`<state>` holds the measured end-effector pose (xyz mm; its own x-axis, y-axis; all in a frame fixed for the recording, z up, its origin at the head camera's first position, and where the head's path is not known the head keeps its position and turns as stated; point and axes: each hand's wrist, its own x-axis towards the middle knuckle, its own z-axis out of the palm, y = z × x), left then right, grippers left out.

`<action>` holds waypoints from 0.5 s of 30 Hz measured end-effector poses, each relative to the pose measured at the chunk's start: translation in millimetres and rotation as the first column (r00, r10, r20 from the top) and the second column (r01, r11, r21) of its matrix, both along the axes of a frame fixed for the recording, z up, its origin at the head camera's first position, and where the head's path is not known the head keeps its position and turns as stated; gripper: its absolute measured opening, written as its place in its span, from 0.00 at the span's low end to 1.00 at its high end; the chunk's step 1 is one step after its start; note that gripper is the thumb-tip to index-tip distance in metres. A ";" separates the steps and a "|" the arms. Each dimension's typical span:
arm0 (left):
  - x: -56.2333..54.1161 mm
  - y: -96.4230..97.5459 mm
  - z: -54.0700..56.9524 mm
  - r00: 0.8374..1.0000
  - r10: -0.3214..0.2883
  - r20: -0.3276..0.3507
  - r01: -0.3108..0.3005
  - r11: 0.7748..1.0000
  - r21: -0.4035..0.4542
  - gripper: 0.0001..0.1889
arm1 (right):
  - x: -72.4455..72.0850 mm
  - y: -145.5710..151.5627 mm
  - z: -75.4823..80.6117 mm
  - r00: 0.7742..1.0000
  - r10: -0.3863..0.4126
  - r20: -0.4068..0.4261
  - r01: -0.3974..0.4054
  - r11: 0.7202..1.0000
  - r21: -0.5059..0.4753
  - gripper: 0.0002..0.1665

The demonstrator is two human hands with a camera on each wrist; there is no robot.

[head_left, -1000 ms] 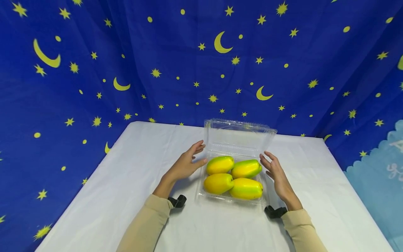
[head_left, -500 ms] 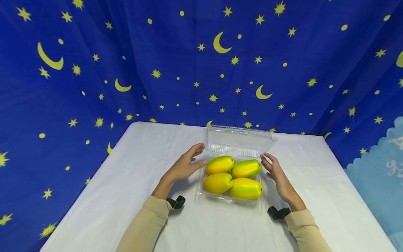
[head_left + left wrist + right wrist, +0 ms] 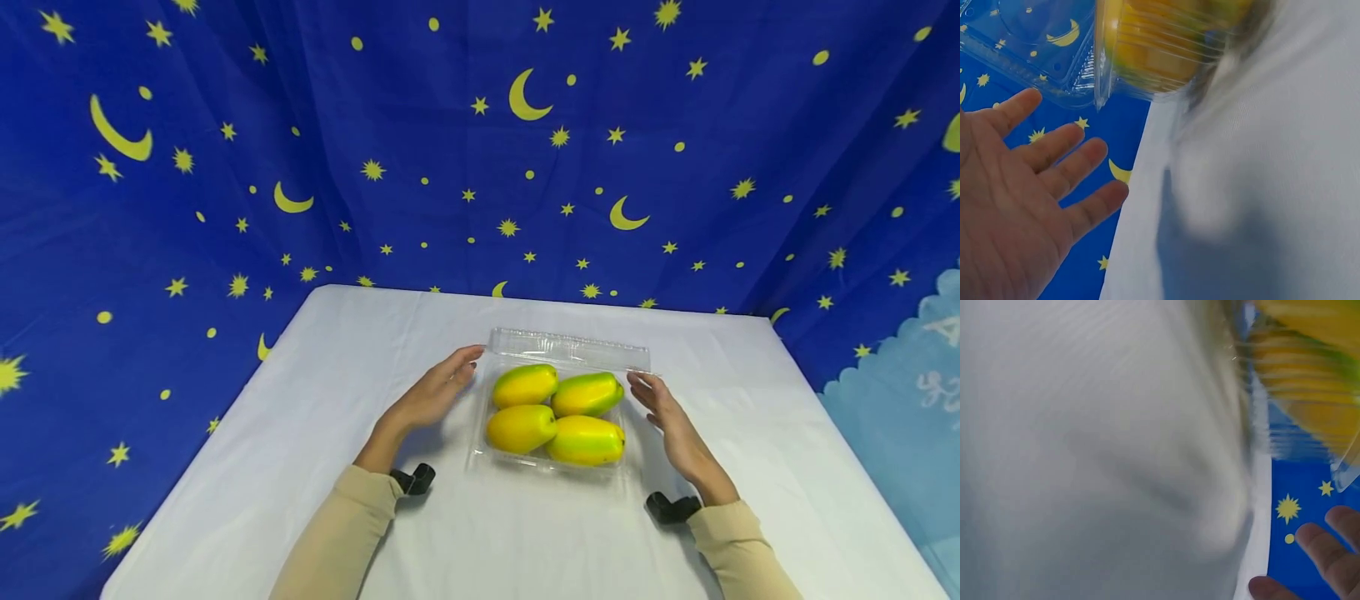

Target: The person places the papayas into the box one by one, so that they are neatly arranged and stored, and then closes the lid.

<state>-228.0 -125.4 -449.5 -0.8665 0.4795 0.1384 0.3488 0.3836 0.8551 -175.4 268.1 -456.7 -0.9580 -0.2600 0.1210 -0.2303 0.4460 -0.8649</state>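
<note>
A clear plastic clamshell box (image 3: 551,468) stands on the white table with several yellow-green, papaya-like fruits (image 3: 585,440) in two rows inside. Its hinged lid (image 3: 570,348) is raised at the far side. My left hand (image 3: 431,398) is at the box's left, fingers extended, with the fingertips close to the lid's left end. On the other side my right hand (image 3: 671,425) has its fingers loosely bent near the lid's right corner. Both palms face the box and grip nothing. Whether any fingertip touches the lid I cannot tell. In the left wrist view the fingers (image 3: 1079,165) are spread.
A white cloth covers the table (image 3: 360,333). Behind it and at the sides hangs a blue curtain (image 3: 420,125) with yellow moons and stars. A light-blue scalloped patch (image 3: 907,400) is at the right. Black wrist mounts (image 3: 416,479) sit under both wrists.
The lid's upper edge has come down and the lid looks shorter in the head view. The left fingers have straightened. My right hand has shifted slightly right and down; the fruits stay put.
</note>
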 end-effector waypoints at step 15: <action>5.0 1.0 8.2 0.994 0.058 -0.089 -0.062 0.997 -0.045 0.35 | 6.9 4.3 11.9 0.991 0.020 0.131 -0.025 0.999 0.036 0.44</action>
